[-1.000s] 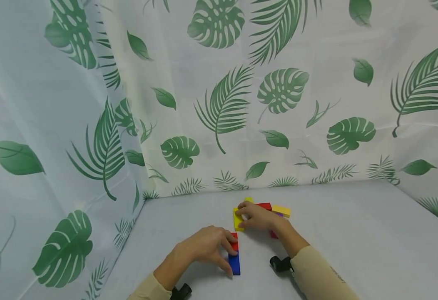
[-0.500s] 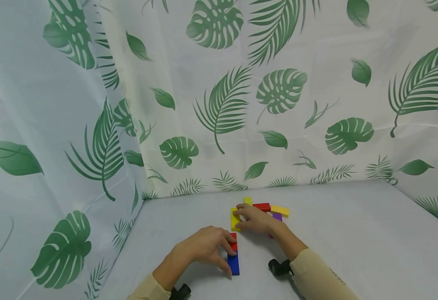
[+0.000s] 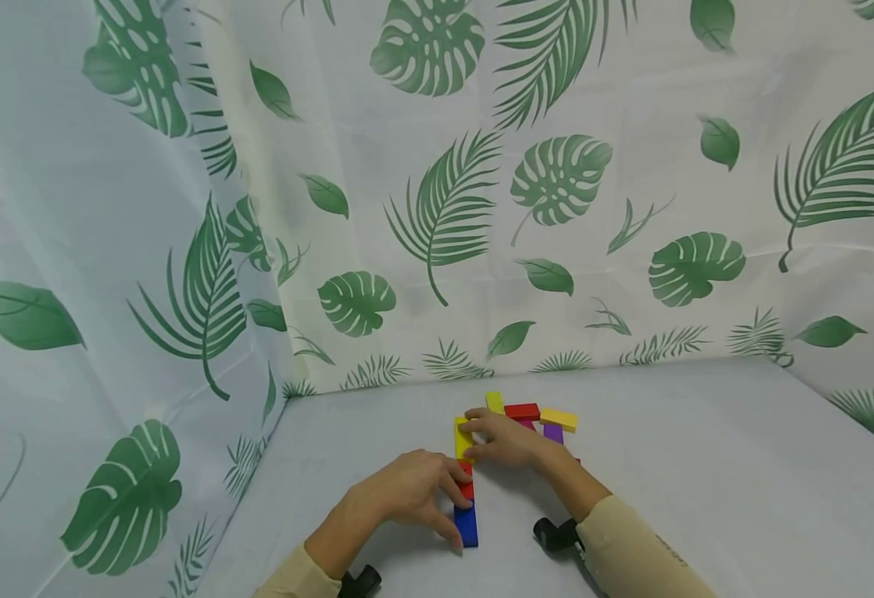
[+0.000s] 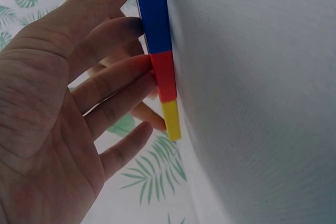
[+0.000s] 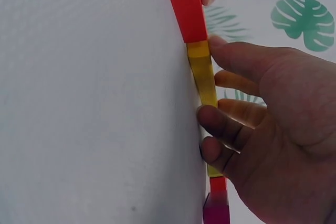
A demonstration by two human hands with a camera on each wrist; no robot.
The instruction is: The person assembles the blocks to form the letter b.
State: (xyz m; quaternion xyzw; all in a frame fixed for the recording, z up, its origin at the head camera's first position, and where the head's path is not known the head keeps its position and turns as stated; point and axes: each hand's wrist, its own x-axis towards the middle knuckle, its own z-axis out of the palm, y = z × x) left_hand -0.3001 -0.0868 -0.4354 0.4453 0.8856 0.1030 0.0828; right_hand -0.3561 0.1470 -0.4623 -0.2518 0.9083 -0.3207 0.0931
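In the head view a blue block [image 3: 467, 529], a red block [image 3: 466, 469] and a yellow block [image 3: 461, 438] lie end to end in a row on the white table. My left hand [image 3: 416, 486] rests on the blue and red blocks, its thumb by the blue one's near end. The left wrist view shows the fingertips touching the top of the blue [image 4: 155, 14] and red [image 4: 165, 80] blocks. My right hand [image 3: 510, 440] holds the yellow block [image 5: 200, 72], thumb near its red-side end and fingers farther along, partly covering it.
Beyond the right hand lie a small yellow block [image 3: 494, 402], a red block [image 3: 522, 411], a pale orange block [image 3: 559, 419] and a purple block [image 3: 552, 433]; a magenta one is partly hidden. A leaf-patterned curtain [image 3: 474, 324] stands behind the table.
My right hand has slid the yellow block left and slightly toward me, so its near end now meets the red block. The left hand has stayed in place.
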